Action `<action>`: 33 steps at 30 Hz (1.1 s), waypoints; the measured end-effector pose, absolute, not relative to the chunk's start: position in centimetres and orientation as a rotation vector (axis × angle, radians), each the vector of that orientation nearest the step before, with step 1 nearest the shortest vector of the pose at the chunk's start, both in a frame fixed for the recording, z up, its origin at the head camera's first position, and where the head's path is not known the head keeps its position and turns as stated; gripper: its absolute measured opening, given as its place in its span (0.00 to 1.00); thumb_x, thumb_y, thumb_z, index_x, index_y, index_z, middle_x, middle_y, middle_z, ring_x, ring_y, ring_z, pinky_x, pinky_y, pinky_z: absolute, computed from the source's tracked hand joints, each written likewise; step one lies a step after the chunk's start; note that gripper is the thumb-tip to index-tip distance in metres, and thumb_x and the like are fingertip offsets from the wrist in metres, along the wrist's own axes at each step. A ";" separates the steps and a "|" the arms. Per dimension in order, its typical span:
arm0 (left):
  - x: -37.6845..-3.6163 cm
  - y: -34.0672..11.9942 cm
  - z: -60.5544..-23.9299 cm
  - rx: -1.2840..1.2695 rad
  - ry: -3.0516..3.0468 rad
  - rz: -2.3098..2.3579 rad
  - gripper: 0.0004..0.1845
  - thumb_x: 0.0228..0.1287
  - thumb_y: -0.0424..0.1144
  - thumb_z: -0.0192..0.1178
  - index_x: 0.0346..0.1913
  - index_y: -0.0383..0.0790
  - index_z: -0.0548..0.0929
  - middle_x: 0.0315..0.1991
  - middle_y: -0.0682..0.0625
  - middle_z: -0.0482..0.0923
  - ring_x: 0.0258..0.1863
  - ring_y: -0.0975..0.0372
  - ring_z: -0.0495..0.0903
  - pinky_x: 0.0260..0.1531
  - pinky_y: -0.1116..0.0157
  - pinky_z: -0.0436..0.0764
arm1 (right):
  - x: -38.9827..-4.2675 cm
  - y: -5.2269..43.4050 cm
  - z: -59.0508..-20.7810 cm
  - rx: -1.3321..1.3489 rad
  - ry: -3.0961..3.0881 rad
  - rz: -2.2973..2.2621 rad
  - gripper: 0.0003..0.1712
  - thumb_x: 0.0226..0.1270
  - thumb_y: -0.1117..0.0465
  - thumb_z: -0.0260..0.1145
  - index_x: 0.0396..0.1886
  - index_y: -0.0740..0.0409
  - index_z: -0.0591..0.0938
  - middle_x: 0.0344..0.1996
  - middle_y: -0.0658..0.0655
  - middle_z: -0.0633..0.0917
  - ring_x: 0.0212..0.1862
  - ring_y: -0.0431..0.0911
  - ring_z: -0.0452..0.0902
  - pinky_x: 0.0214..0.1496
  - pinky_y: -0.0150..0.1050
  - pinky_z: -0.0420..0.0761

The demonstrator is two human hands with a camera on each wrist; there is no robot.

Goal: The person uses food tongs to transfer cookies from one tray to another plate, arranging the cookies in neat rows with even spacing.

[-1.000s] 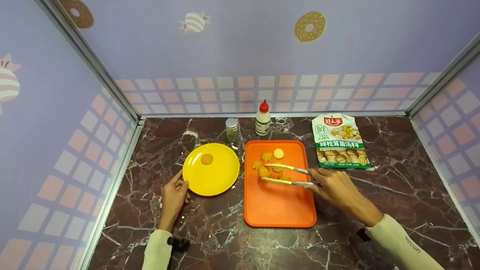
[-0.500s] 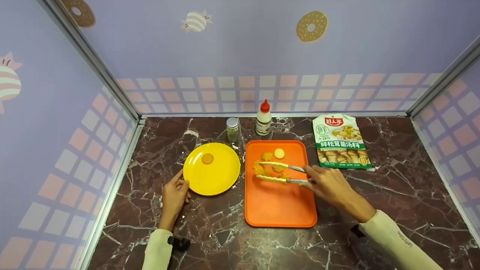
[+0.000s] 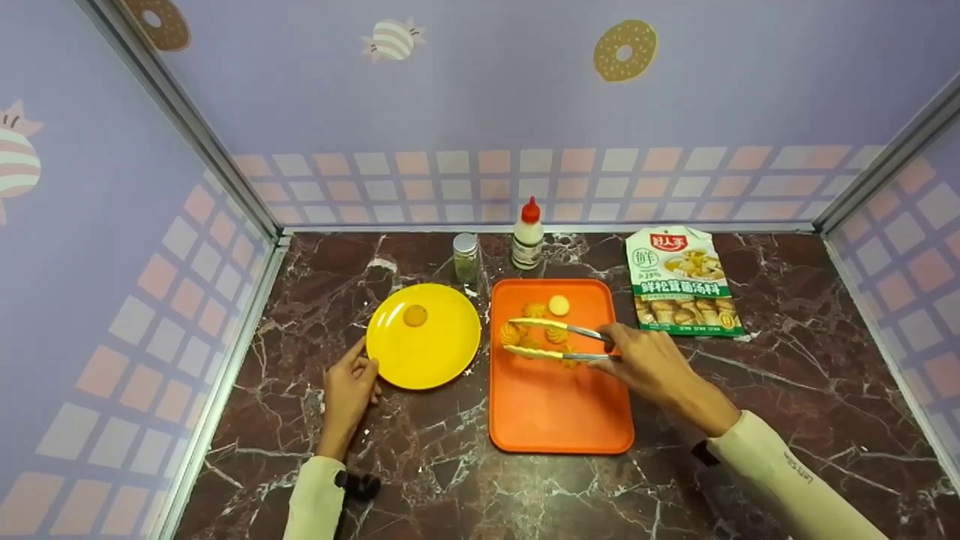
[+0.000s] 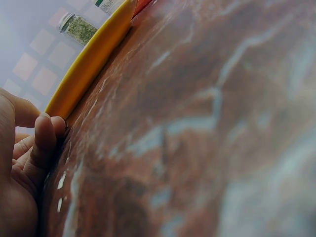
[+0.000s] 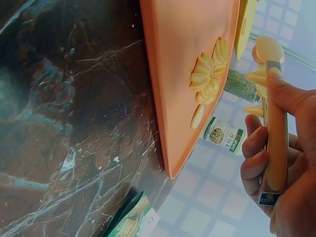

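Surroundings. We list a dark marble counter filling the lower half of the head view, walled by lilac panels. At centre lies an orange tray. Left of it, close beside but apart, sits a yellow plate bearing one round biscuit. Along the back edge stand a spice jar and a red-capped bottle, both just above the gap between plate and tray. A printed pouch lies flat at right of the tray, not touching it.

On the tray. In its upper part we count several flower-shaped biscuits and one pale round disc behind them. Nothing blocks them from above; the tong arms cross over some.

Tongs and right hand. The right hand, at centre right, curls its fingers round the handle end of the tongs, which point left across the tray. Their two arms stand apart, with one ridged biscuit at the tips; we cannot tell whether it is pinched or only flanked.

Left hand. The left hand, at lower left, rests on the counter with fingers loosely curled, holding nothing; a fingertip meets the plate's rim.
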State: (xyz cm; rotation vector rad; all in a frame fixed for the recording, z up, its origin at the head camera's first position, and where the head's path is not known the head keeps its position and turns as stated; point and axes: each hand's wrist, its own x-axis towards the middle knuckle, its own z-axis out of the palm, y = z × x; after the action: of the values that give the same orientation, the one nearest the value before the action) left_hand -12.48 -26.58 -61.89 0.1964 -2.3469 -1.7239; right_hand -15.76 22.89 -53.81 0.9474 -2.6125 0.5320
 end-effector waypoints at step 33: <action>-12.5 -26.4 -61.9 0.212 -2.326 -1.722 0.28 0.80 0.27 0.62 0.79 0.30 0.75 0.29 0.34 0.84 0.13 0.58 0.77 0.11 0.70 0.76 | -18.1 19.5 -54.0 0.937 -2.664 0.799 0.25 0.63 0.50 0.86 0.52 0.60 0.88 0.38 0.57 0.89 0.25 0.41 0.79 0.24 0.38 0.77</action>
State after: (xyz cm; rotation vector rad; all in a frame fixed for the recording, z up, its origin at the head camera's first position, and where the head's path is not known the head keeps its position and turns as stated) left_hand -12.47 -26.42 -61.90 0.2124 -2.3265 -1.7220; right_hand -18.10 19.54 -53.97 0.9366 -2.6644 0.7988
